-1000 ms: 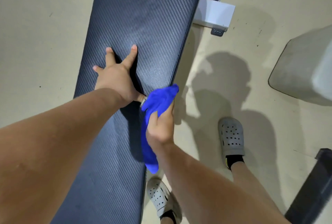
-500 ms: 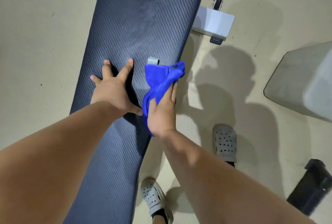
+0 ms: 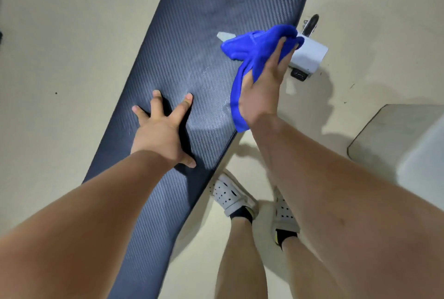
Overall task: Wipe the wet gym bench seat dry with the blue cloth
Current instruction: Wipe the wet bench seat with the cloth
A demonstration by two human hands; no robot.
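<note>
While your right hand [image 3: 262,92] grips the cloth [image 3: 249,51] at the seat's [image 3: 192,34] right edge, your left hand [image 3: 163,130] lies spread flat on the pad, bracing. You're mid-wipe, I'd judge; next, sweep across the wet sheen beside it. Beige floor [image 3: 72,46] lies all round.

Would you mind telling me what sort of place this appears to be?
Probably a gym: a long padded bench with textured dark upholstery, its white metal foot on a bare pale floor.
</note>
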